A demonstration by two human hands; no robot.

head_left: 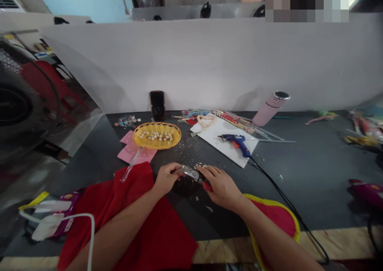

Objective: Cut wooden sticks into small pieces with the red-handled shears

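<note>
My left hand (166, 178) and my right hand (220, 185) meet over the dark table (314, 183). Between them is a small metal cutter (190, 172) with a red handle end. The right hand is closed around the red handle. The left hand pinches something tiny at the metal jaws; I cannot make it out. Pale crumbs and small beads (201, 166) lie scattered just beyond the hands. A yellow woven basket (157, 135) holding several pale beads sits farther back on the left.
Red cloth (134, 215) lies under my left forearm. A blue glue gun (236, 141) rests on white paper, its black cord trailing right. A phone (157, 105), a pink bottle (271, 108), pink paper (134, 151) and craft scraps line the white partition.
</note>
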